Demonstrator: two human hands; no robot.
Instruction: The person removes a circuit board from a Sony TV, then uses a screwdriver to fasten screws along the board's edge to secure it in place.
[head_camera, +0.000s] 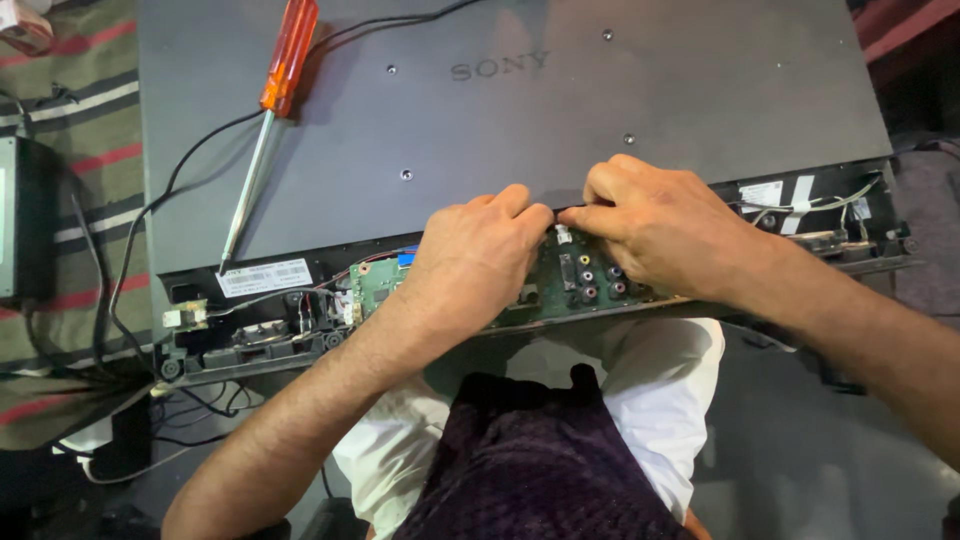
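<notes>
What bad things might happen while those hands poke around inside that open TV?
Both the left hand and right hand press at the edge of the green circuit board, so too much force might crack it or bend a connector. The thin wires beside the right wrist could get snagged. The orange-handled screwdriver lies loose on the dark back panel and may roll off.

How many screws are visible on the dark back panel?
4 screws: top centre, upper left, mid-right, lower centre. The hands may hide more.
</notes>
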